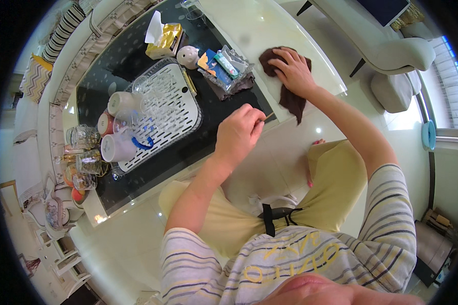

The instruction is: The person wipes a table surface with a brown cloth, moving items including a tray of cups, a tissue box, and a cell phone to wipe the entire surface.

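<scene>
My left hand (239, 131) is closed around a thin tan stick (269, 116), whose tip pokes out past the fingers near the corner of the coffee table's black top (229, 110). Most of the stick is hidden in the hand. On the table's pale, glossy end panel (252, 23), my right hand (294, 70) rests over a crumpled dark brown cloth (291, 105), fingers spread and bent onto it. One end of the cloth trails toward my body. Between the hands and farther in lies a clear scalloped tray (234, 88) with a blue packet (215, 68) and a green-white tube-shaped packet (226, 64).
A slotted draining tray (171, 126) bears upturned mugs (118, 148) and clear glasses (158, 103). Glass mugs (88, 162) crowd the left edge. Behind stand a round white figurine (188, 57) and a gold tissue pack (164, 44). A grey sofa (366, 38) is at right.
</scene>
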Demonstrator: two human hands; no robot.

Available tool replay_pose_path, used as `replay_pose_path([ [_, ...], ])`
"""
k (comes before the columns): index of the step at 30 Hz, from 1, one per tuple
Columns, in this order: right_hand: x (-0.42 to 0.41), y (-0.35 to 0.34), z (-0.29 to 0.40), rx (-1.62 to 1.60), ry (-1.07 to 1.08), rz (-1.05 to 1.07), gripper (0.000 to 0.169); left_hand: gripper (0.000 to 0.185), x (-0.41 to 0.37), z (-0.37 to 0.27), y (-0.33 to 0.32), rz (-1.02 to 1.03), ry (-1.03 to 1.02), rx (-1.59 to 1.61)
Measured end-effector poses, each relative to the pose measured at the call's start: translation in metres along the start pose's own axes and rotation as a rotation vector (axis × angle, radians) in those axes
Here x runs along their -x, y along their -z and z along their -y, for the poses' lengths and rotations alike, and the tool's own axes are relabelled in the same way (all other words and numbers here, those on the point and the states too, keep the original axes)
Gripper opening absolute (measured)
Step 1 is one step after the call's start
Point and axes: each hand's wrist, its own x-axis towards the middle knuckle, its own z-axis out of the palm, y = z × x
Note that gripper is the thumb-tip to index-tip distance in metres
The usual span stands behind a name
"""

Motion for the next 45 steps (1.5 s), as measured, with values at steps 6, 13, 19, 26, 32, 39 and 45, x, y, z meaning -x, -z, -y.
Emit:
replay_pose_path([
  [6, -0.104, -0.068, -0.049, 0.124, -0.054, -0.1, 0.026, 0.01, 0.0, -0.007, 0.006, 0.047, 0.038, 0.032],
  [13, -0.182, -0.071, -0.061, 0.062, -0.235, 0.154, 0.048, 0.016, 0.001, 0.001, 0.005, 0.062, 0.092, 0.098],
  [19, -0.096, -0.04, -0.053, -0.012, -0.06, 0.048, 0.029, 0.012, -0.044, -0.002, -0.017, 0.009, 0.295, 0.341],
  [26, -0.057, 0.025, -0.044, -0.207, -0.101, 0.385, 0.054, 0.008, -0.167, 0.004, -0.049, -0.354, 0.563, 0.417],
  [32, -0.069, 0.055, -0.053, -0.207, 0.025, 0.729, 0.094, 0.03, -0.239, 0.077, -0.025, -0.484, 0.774, 0.198],
  [39, -0.071, 0.031, -0.064, -0.149, -0.012, 0.72, 0.094, 0.053, -0.198, 0.003, -0.07, -0.238, 0.658, -0.078],
  [45, -0.091, 0.024, -0.067, -0.093, 0.057, 0.724, 0.075, 0.055, -0.185, -0.024, -0.105, -0.186, 0.77, -0.049],
])
